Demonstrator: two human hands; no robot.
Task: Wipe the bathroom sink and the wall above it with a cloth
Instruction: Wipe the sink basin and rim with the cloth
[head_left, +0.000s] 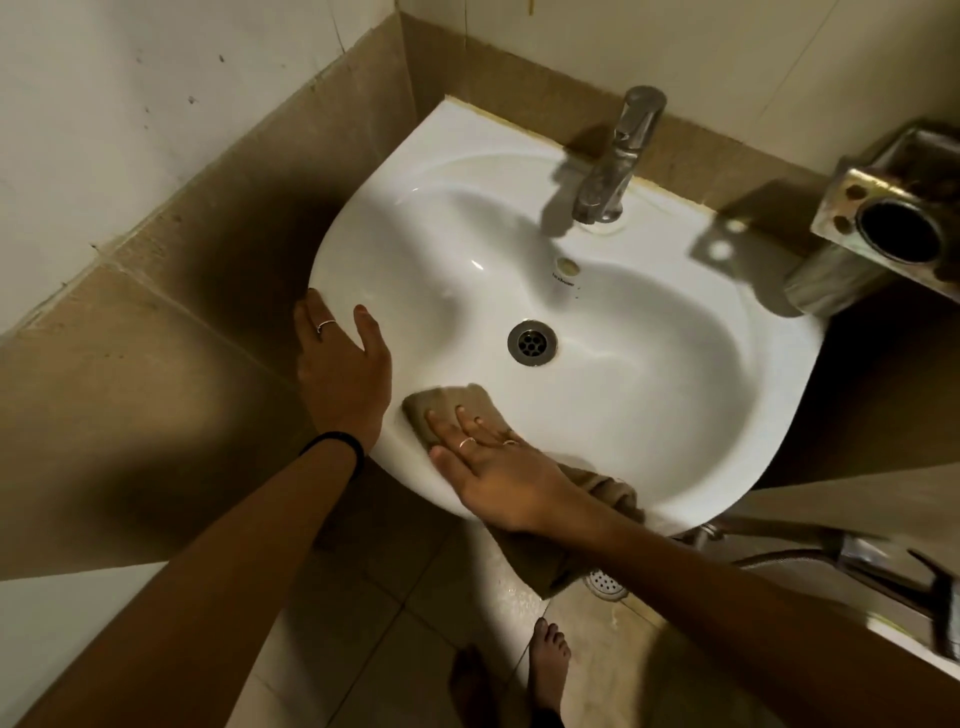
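At the far left, the white wall (93, 130) meets a band of tan tiles (156, 332) that runs along the corner toward the sink. The left hand (340, 364) lies flat against the sink's left rim, fingers spread and open, holding nothing; it wears a thin ring on one finger, and a dark band (337, 442) circles the wrist. The white sink (447, 171) fills the middle of the view, fixed into the corner where the two walls join.

Just right of the left hand, at the sink's near-left edge, the brown cloth (447, 402) is spread over the inner slope of the basin. The right hand (493, 465) presses down on it with the palm flat and fingers stretched out, not curled around the fabric; two rings show on its fingers. The rest of the cloth trails under the wrist, over the near rim, and hangs down toward the floor.

The drain (532, 342) sits at the basin's centre, well apart from the cloth. Behind it at the far edge stands the chrome tap (618, 156). Right of the sink, a tarnished metal holder (883, 218) juts from the wall. Below, bare feet (545, 670) stand on the tiled floor beside a small floor drain (607, 583).
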